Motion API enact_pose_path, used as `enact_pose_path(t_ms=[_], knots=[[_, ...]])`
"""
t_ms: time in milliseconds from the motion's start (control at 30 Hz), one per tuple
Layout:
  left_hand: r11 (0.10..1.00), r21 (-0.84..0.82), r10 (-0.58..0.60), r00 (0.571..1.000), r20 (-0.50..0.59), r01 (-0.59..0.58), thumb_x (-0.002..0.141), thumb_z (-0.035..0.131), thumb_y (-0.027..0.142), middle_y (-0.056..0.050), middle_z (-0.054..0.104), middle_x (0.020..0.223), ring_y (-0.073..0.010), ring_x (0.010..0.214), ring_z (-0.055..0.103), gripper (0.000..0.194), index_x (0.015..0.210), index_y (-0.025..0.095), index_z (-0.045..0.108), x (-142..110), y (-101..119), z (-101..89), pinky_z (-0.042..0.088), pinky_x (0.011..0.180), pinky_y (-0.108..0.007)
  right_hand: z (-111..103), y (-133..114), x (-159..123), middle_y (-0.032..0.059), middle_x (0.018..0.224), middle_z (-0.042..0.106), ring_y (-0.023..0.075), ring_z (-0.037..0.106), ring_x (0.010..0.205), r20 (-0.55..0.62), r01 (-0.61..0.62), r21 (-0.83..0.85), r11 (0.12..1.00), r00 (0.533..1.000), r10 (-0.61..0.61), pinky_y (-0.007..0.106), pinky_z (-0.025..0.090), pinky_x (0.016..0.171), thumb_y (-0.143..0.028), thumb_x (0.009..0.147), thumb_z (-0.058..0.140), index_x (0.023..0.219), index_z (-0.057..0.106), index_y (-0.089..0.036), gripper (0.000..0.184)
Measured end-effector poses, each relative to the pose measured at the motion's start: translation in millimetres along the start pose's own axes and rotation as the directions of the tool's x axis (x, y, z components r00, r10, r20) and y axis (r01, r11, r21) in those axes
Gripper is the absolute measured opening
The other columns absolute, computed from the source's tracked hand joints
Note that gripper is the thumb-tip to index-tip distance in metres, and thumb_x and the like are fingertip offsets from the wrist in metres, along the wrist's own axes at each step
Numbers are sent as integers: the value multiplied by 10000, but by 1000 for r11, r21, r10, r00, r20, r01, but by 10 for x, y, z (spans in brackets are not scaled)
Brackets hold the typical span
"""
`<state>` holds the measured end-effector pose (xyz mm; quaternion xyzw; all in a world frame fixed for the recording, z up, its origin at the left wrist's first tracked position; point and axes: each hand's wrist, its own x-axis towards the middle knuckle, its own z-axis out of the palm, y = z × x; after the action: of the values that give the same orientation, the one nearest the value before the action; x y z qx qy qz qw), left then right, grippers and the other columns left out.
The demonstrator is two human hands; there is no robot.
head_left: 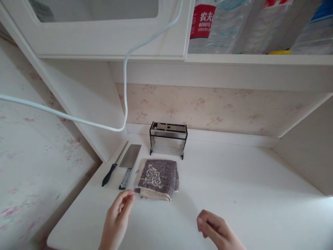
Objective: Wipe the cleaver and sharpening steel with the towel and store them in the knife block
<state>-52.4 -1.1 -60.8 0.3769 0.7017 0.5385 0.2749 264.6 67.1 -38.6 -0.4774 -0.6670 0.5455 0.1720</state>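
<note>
A folded purple-brown towel (160, 178) with a pale pattern lies on the white counter. Just off its near left corner is my left hand (119, 211), thumb and fingertips drawn together with nothing visible in them. My right hand (214, 227) is over the counter to the right of the towel, fingers curled in, and I see nothing held. Left of the towel lies a cleaver (130, 156), its blade pointing away from me. Beside that is a sharpening steel (114, 168) with a black handle. Behind the towel, a knife block (168, 139) with a slotted metal top and clear sides stands upright.
A white cable (125, 83) hangs across the upper left, in front of the cabinet (104, 41). Bottled water packs (223, 27) sit on the shelf (260, 59) at upper right. White side panels bound the counter (247, 194), with flowered wallpaper (197, 104) behind.
</note>
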Motion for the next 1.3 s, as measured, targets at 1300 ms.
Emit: enact_pose_path(t_ms=[1300], knots=[[984,-43,-148,922,359,174,815,564,535,-110,650,1079,-196,871,614,472,1099,160,603,578,-106,582,469,755,-295,1,-12,894,78,989,713,231,670,892,129,-229,882,413,958,255,333,522,765,-230,677,574,1062,616,-149,396]])
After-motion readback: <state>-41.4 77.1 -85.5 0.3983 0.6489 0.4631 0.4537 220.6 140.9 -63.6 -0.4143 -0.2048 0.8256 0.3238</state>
